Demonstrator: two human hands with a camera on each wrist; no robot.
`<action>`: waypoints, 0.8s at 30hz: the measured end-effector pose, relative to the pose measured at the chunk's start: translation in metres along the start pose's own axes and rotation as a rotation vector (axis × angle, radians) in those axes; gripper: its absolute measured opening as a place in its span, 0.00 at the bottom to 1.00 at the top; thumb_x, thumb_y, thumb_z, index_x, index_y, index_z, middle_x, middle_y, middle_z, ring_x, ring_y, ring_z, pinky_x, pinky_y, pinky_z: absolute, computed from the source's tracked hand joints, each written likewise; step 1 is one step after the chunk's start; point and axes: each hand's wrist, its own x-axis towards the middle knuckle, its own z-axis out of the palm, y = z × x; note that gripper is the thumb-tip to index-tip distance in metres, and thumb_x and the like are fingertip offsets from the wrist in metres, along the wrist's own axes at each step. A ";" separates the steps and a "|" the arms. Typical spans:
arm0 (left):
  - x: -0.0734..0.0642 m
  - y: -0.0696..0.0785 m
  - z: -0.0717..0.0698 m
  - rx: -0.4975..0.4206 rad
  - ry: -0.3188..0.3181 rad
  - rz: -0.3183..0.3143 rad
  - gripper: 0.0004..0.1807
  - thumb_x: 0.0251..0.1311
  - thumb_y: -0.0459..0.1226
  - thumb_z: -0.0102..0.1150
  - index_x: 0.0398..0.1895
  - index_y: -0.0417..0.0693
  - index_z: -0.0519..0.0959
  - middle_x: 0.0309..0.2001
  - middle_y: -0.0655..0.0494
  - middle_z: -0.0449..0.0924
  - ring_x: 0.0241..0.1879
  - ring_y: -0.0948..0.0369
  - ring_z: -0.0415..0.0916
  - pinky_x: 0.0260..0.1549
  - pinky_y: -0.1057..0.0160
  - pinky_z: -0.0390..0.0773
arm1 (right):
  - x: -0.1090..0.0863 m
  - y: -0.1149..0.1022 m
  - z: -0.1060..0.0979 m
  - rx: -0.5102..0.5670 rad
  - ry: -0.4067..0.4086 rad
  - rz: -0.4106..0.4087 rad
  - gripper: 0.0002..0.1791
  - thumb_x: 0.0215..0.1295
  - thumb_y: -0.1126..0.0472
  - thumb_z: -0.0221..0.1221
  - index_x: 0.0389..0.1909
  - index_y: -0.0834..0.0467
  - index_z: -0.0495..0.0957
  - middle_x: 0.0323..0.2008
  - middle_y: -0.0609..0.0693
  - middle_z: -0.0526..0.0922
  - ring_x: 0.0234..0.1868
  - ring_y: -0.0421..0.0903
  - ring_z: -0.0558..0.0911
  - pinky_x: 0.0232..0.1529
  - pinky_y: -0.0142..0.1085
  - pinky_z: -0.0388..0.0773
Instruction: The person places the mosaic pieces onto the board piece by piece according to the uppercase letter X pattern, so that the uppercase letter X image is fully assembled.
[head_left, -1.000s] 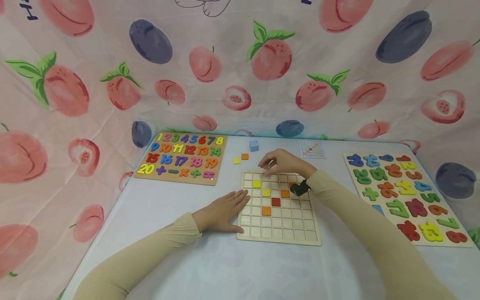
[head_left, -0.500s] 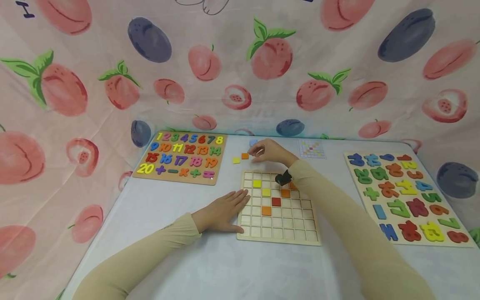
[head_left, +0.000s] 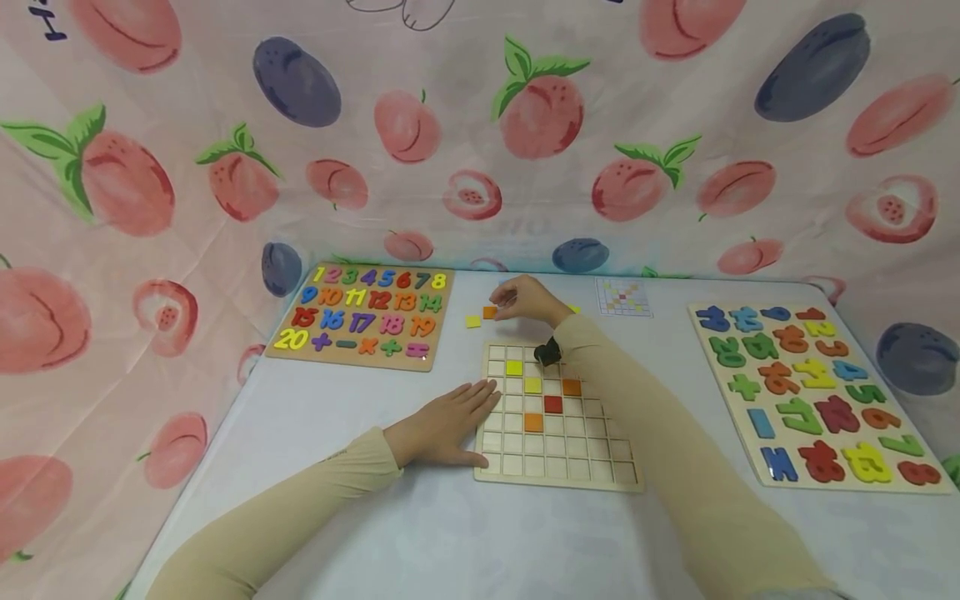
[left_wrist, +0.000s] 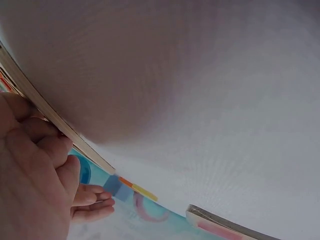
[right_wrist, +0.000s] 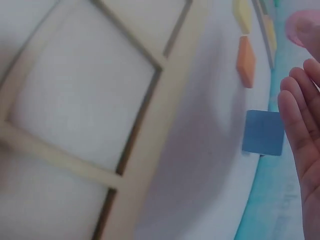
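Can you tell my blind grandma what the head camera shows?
A person's left hand rests on a wooden grid board while the right hand is beside a loose orange tile. One number board lies to the left, another to the right.

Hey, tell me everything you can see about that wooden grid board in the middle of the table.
The grid board is pale and wooden-looking, with raised ridges dividing it into squares. It lies flat on the white table. Its squares show two yellow tiles, a red tile and two orange tiles; many others are bare. The grip of the person's left hand rests on its left edge. The right sleeve crosses over it, hiding part of its right side; whether they touch, I can't tell.
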 end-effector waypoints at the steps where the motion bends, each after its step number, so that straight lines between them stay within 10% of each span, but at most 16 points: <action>1: 0.000 0.000 0.000 -0.001 0.000 0.000 0.54 0.56 0.70 0.42 0.74 0.43 0.43 0.76 0.48 0.39 0.76 0.55 0.36 0.74 0.58 0.44 | 0.001 0.001 0.001 -0.010 0.004 0.003 0.19 0.52 0.66 0.68 0.46 0.68 0.80 0.44 0.62 0.82 0.45 0.53 0.81 0.51 0.43 0.79; 24: -0.001 0.000 -0.001 0.026 0.015 0.012 0.54 0.56 0.69 0.42 0.74 0.42 0.44 0.76 0.47 0.40 0.76 0.54 0.37 0.74 0.58 0.46 | 0.020 0.001 0.017 -0.205 -0.016 0.131 0.17 0.51 0.63 0.68 0.44 0.62 0.81 0.44 0.56 0.84 0.46 0.49 0.80 0.51 0.39 0.78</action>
